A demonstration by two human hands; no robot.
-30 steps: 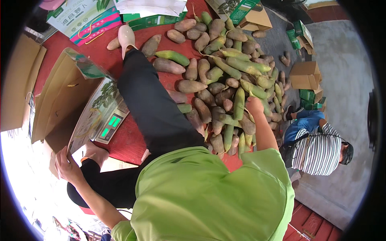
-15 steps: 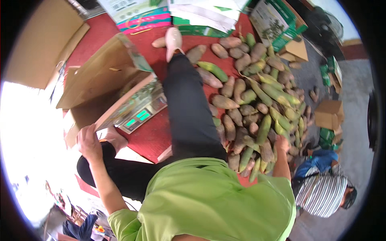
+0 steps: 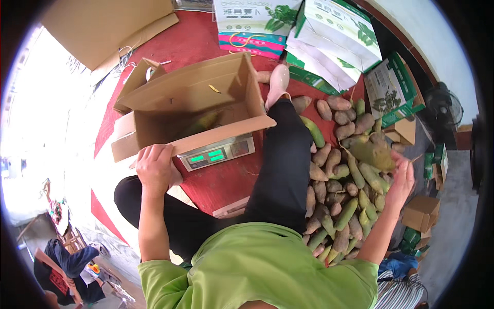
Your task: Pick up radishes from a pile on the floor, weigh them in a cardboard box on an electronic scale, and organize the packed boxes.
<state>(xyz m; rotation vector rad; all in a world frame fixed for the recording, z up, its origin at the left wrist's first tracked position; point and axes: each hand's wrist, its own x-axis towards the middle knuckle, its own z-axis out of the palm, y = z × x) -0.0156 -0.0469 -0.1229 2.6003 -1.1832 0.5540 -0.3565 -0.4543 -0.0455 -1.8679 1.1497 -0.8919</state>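
An open cardboard carton (image 3: pixel 170 110) sits tilted on a digital scale (image 3: pixel 226 152) with a lit green display. One green radish (image 3: pixel 206 123) lies in its shadowed bottom. My left hand (image 3: pixel 155 167) is closed over the carton's near flap, at its left end. At the right, my right hand (image 3: pixel 400 180) is raised above a heap of green radishes (image 3: pixel 346 213), many coated in brown soil. Its fingers are closed on a soil-dusted radish (image 3: pixel 374 154), which is smeared by motion; a thin root sticks out to the right.
My leg in black trousers (image 3: pixel 280 159) with a pink shoe (image 3: pixel 278 82) lies between carton and heap. Printed gift boxes (image 3: pixel 257 18) stand at the back, a green-and-white box (image 3: pixel 388 87) right of them. A fan (image 3: pixel 447 105) and small cartons (image 3: pixel 422 212) are farther right. Someone in stripes (image 3: pixel 399 293) is lower right.
The view has turned, showing more of the carton's inside. My right hand has come up from the heap with a radish in it. My left hand still holds the carton's flap.
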